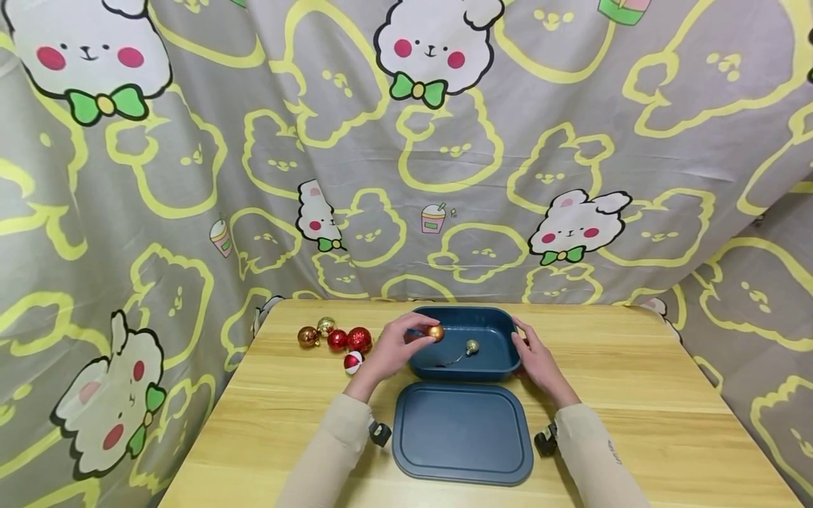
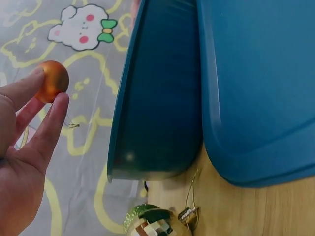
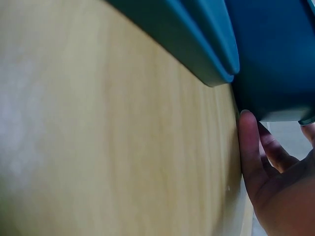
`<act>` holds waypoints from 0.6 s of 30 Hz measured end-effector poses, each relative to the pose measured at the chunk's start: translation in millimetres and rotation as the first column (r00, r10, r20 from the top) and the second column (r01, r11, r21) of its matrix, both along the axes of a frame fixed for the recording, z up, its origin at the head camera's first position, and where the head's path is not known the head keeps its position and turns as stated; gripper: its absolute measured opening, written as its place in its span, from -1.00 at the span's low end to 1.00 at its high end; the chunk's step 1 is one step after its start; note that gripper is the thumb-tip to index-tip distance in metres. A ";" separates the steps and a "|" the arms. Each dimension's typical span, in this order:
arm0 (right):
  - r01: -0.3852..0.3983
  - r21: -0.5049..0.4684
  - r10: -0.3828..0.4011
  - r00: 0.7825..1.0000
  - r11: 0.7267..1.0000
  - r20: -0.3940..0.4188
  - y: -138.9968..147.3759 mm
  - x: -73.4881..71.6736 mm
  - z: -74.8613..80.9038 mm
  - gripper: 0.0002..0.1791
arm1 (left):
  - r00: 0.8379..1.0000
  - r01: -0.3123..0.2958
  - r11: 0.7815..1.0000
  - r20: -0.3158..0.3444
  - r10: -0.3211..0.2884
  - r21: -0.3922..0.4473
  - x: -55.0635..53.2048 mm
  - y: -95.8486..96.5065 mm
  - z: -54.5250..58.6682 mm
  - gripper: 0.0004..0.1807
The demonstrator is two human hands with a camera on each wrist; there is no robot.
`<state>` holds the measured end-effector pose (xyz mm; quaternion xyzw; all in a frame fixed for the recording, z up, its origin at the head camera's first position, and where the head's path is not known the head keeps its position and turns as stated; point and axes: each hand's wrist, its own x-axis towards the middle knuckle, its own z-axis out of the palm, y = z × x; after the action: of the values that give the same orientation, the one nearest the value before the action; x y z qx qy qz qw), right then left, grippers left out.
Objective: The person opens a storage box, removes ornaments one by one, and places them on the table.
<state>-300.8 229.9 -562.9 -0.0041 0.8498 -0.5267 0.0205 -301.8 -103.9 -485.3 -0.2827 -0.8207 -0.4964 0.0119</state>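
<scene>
My left hand pinches an orange-gold Christmas bauble between thumb and fingertips, over the left part of a dark blue box. A thin string hangs from this bauble in the left wrist view. Inside the box lies a small pale gold bauble with its string trailing left. Against the box's right end rests my right hand; its thumb and fingers touch the outer wall with fairly straight fingers, as the right wrist view also shows.
Left of the box sit a brown-gold bauble, a glittery gold one, two red ones, including a larger one, and a red-and-white one. A flat blue lid lies in front of the box. A patterned curtain hangs behind.
</scene>
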 end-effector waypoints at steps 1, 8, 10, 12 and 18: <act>0.003 -0.003 -0.003 1.000 1.000 0.002 0.1 -0.2 -0.2 -0.36 | 1.000 -0.002 1.000 0.001 0.002 -0.005 0.2 -1.5 0.4 -0.67; -0.003 0.005 0.003 1.000 1.000 0.002 2.6 -0.8 1.4 -0.35 | 1.000 -0.023 1.000 -0.019 0.022 -0.015 1.2 -13.8 2.5 -0.66; -0.008 0.011 0.007 1.000 1.000 0.004 2.6 -0.5 1.7 -0.34 | 0.999 -0.030 0.999 -0.022 0.029 -0.013 1.8 -17.6 3.1 -0.66; -0.008 0.015 0.008 1.000 1.000 0.007 2.2 -0.4 1.9 -0.35 | 0.999 -0.037 0.999 -0.027 0.037 -0.010 2.8 -21.5 4.1 -0.65; -0.002 0.014 0.002 1.000 1.000 0.006 1.0 -0.2 1.9 -0.37 | 0.998 -0.059 0.998 -0.029 0.059 0.007 5.3 -34.3 4.9 -0.68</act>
<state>-301.1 230.9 -561.0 -0.0033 0.8534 -0.5207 0.0237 -296.5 -138.2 -480.4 -0.2655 -0.8269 -0.4941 0.0396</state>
